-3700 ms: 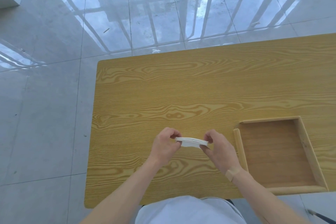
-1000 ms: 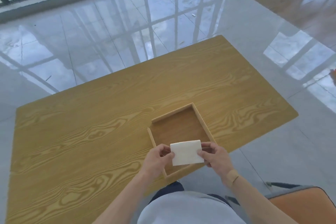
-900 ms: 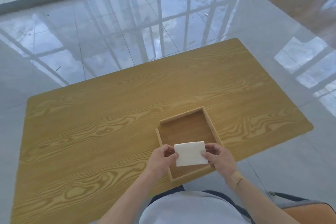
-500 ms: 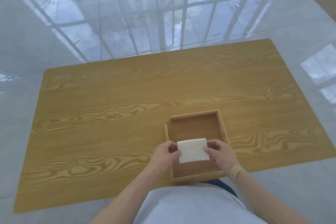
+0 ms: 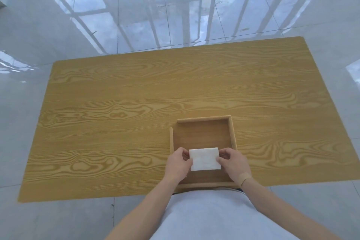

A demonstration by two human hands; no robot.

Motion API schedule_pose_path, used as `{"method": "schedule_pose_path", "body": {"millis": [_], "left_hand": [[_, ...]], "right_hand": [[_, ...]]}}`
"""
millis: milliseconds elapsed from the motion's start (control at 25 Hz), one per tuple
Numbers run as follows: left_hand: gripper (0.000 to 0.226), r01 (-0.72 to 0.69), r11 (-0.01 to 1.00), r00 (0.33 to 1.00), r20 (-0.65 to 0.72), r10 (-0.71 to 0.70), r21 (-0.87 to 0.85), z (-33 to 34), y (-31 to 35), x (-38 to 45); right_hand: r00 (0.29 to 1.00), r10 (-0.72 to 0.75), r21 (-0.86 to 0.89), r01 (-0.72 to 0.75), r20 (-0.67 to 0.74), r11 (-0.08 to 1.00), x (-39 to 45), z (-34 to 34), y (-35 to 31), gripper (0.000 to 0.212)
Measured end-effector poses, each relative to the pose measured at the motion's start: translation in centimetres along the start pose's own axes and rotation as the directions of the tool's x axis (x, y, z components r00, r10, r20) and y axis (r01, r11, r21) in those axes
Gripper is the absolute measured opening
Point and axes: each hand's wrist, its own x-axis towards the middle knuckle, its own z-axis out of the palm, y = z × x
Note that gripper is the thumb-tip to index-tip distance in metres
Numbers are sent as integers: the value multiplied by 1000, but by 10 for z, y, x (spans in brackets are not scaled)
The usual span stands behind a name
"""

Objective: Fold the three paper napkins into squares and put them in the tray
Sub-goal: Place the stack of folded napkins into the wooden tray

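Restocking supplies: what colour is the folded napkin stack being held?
Plain white, no pattern; the napkin stack shows clearly in the head view over the wooden tray.

Bright, even daylight, cool tint. Strong glare on glossy tile floor [image 5: 175,6]: window-bar reflections streak across top of pic, so light comes from ahead. Shadows v. faint on wood table [image 5: 136,103]. Wide-angle bend at edges; table outline bows. Focus mostly sharp, slight softness at corners.
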Motion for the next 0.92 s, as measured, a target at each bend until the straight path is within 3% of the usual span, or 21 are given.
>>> {"method": "schedule_pose_path", "body": {"millis": [320,400,480,560,640,720,920], "left_hand": [[15,-78,980,990,-100,97,185,8,-1,-5],[20,-157,934,971,-122,205,320,7,-3,-7],[33,-287,777,909,-96,405,561,3,-9,-7],[55,-348,588,861,1,509,730,-2,-16,-3],[74,-357,487,874,101,475,797,-7,-20,4],[87,-346,438,893,147,426,830,-7,-22,9],[83,-311,405,901,132,412,860,-2,-21,11]], "right_hand": [[999,-34,-94,32,-30,995,-1,4,-1,24],[989,-135,-194,121,-62,974,-5,2,1,35],[927,-371,-431,309,-65,848,-9,-2,7,54],[856,-515,-659,415,49,627,-6,-5,13,76],[867,-481,-762,397,129,511,-1,-6,18,92],[890,-433,-802,358,139,478,6,-4,21,97],[900,-409,-834,339,152,435,13,1,23,91]]}}
